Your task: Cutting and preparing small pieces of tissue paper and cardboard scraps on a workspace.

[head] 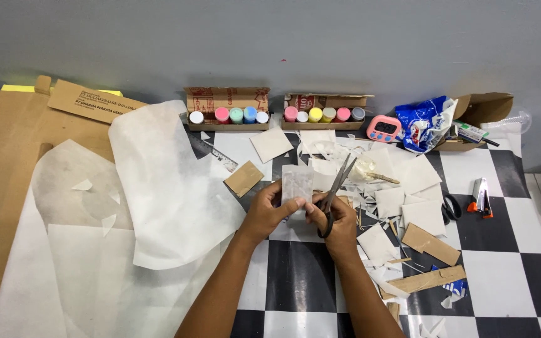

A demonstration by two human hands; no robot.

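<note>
My left hand pinches a small white paper rectangle upright above the checkered table. My right hand grips a pair of scissors by their black handles, blades pointing up and slightly apart, right beside the paper's right edge. Both hands meet near the middle of the view. White paper squares and offcuts lie scattered just right of the scissors.
Large white sheets and brown cardboard cover the left. Two cardboard boxes of paint bottles line the back wall. A pink timer, a blue bag, a stapler and cardboard strips sit right.
</note>
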